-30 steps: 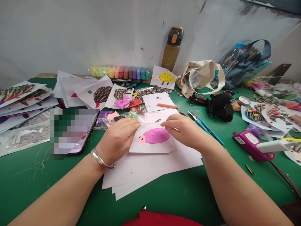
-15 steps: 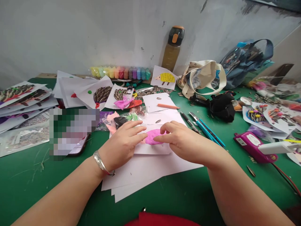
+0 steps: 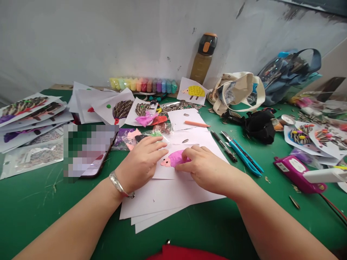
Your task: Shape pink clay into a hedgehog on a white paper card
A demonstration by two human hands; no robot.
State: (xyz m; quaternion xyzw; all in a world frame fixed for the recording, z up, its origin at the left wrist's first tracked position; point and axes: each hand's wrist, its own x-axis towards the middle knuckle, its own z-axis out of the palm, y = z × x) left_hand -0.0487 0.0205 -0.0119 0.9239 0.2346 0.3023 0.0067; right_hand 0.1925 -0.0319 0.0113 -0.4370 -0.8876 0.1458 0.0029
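Note:
On a small white sheet (image 3: 164, 174) lies a flat pink clay hedgehog shape (image 3: 177, 158) with a lighter face and two dark dots. My right hand (image 3: 204, 164) is over its right part, thumb and bent fingertips touching the pink clay, fingers apart with nothing seen between them. At the left, my left hand (image 3: 142, 162) rests beside the face on the paper, fingers spread and holding nothing. A single sunflower seed (image 3: 185, 141) lies on the paper beyond the hands, and an orange pen-like stick (image 3: 197, 124) lies farther back.
A phone (image 3: 94, 164) lies left of my left hand. To the right are a blue cutter (image 3: 245, 155), a pen (image 3: 223, 145) and a magenta device (image 3: 295, 173). Behind stand seed-covered pictures (image 3: 120, 110), a bottle (image 3: 202, 59) and a cloth bag (image 3: 238, 86).
My left hand has drawn back slightly from the clay, uncovering the face. My right hand has shifted a little, its fingers bent closer over the pink clay. The view has moved slightly.

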